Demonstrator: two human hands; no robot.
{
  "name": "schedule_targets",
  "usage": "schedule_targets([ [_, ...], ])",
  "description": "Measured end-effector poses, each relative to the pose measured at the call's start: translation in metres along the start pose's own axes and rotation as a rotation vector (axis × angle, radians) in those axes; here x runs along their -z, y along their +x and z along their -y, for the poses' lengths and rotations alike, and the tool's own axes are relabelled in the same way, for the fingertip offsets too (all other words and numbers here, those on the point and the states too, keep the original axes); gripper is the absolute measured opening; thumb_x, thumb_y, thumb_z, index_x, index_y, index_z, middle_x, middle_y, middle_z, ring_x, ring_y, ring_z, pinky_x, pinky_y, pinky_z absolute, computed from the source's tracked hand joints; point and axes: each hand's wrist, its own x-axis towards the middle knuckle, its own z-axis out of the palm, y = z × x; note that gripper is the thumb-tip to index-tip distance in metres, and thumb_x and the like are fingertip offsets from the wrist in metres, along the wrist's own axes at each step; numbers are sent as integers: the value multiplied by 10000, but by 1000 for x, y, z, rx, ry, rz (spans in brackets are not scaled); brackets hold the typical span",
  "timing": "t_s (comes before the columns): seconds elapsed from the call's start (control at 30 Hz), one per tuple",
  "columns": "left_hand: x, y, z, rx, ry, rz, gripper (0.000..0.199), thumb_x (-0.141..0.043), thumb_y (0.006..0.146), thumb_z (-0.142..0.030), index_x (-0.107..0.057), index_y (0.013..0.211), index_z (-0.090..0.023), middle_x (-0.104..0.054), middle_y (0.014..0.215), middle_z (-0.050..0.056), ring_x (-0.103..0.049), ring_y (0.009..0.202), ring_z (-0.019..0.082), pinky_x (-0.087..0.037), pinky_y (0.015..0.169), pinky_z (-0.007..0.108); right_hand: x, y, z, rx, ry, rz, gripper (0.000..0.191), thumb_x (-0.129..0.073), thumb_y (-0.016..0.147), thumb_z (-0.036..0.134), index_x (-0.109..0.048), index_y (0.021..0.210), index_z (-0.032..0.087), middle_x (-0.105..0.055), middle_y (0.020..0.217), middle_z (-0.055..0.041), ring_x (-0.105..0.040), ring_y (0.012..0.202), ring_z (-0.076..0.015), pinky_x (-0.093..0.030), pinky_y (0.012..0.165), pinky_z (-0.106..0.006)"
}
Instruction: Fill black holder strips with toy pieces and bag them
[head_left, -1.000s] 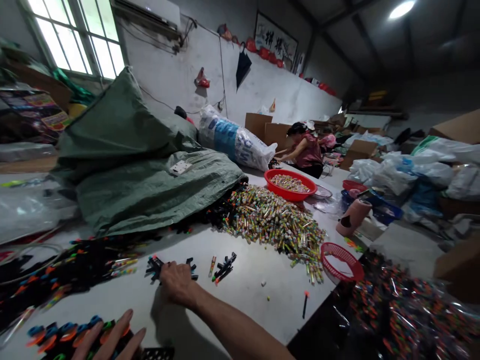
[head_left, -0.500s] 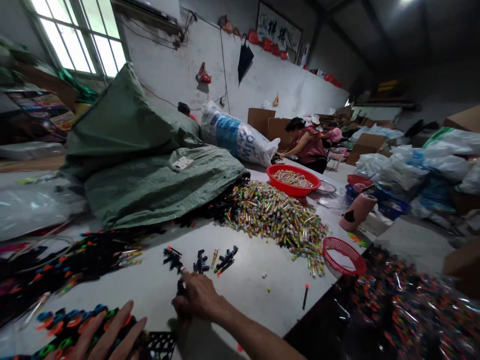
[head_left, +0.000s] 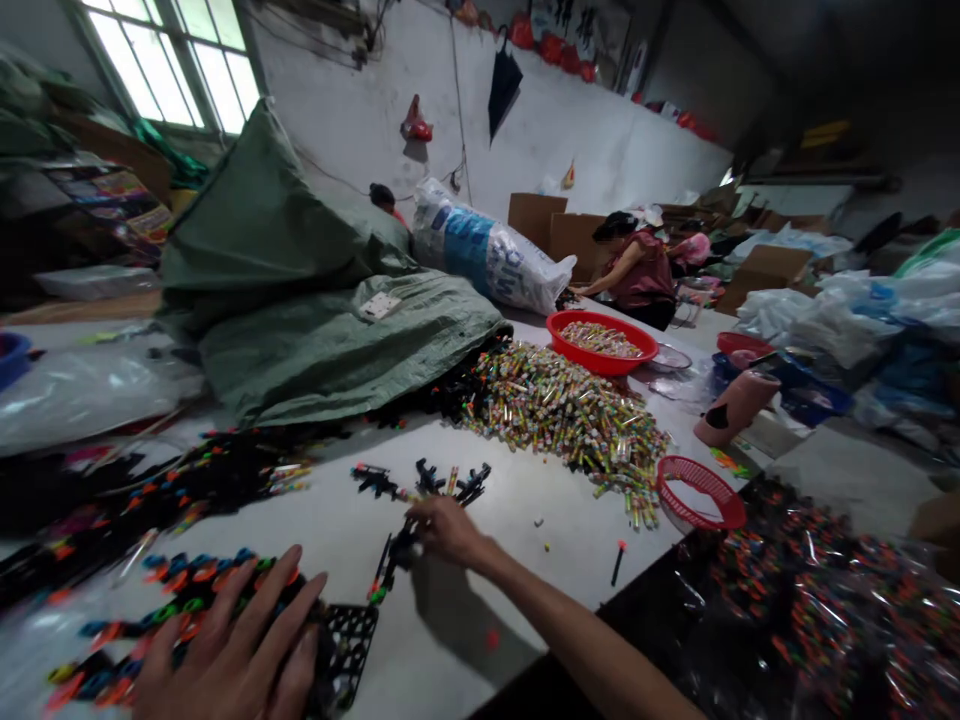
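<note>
My left hand (head_left: pixel 240 645) lies with fingers spread over rows of black toy pieces with blue, orange and green ends (head_left: pixel 176 575). Beside its fingers shows a black perforated tray (head_left: pixel 354 635). Further right, my right hand (head_left: pixel 448 530) is closed on a small black toy gun (head_left: pixel 405 548), its shape partly hidden by the fingers. A slim black piece with a green and orange end (head_left: pixel 380 575) hangs or lies just below it. Beyond the fingertips are a black toy gun (head_left: pixel 375 481), another (head_left: pixel 429 477), a small candy-filled tube (head_left: pixel 453 480) and a third gun (head_left: pixel 474 484).
A heap of candy tubes (head_left: pixel 570 410) lies beyond, with a red basin (head_left: pixel 556 335) behind it. Right are a red basket (head_left: pixel 701 466) and a pink cup (head_left: pixel 739 405). Black toys (head_left: pixel 225 470) lie left beside a green tarp (head_left: pixel 322 360). A co-worker (head_left: pixel 637 270) sits farther back.
The view has shifted, so the scene sits differently. My right hand still grips the black toy gun, and the slim green-and-orange-ended piece now shows below it. My left hand remains over the rows.
</note>
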Motion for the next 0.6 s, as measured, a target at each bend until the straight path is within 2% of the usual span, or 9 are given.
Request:
schedule_targets([
  [0.1,14,6,-13,28,57,62,369,-463,785,-279,-563,1138,-233,-487,1308,75,-348,1250,336,-236,988,574,13,-18,-20,-111,35,-7,344,-504,715,73,-640,1008,190,-660,974,-37,-584,909,-160,-422,774,-226],
  [0.23,23,12,-24,95,81,123,342,-441,808,-245,-568,1125,-233,-468,1327,53,-326,1271,297,-211,1017,555,15,-20,-31,-130,64,35,311,-473,756,91,-638,1011,155,-646,965,-76,-570,920,-190,-400,775,-258],
  [0.33,26,14,-26,108,90,162,341,-441,811,-236,-566,1128,-233,-454,1340,51,-322,1272,299,-208,1015,558,9,-9,-16,-46,2,71,301,-465,788,120,-622,1033,194,-608,1028,-67,-560,946,-193,-394,747,-258],
  [0.47,27,13,-26,113,81,153,343,-428,821,-229,-561,1138,-229,-443,1349,56,-320,1274,299,-204,1015,556,6,6,10,105,-212,161,307,-353,853,110,-604,1004,203,-506,1195,-83,-564,921,-194,-396,701,-278],
  [0.53,26,12,-25,111,77,137,346,-434,820,-226,-559,1143,-230,-441,1350,57,-320,1274,298,-198,1019,551,8,10,13,120,-245,170,343,-314,861,95,-573,1058,202,-477,1227,-94,-559,930,-194,-397,707,-284],
  [0.6,24,10,-23,95,69,124,350,-451,814,-230,-558,1147,-237,-443,1349,54,-323,1273,297,-194,1023,543,11,13,11,49,-229,149,345,-325,863,116,-541,1113,215,-493,1194,-92,-558,942,-193,-399,726,-285],
])
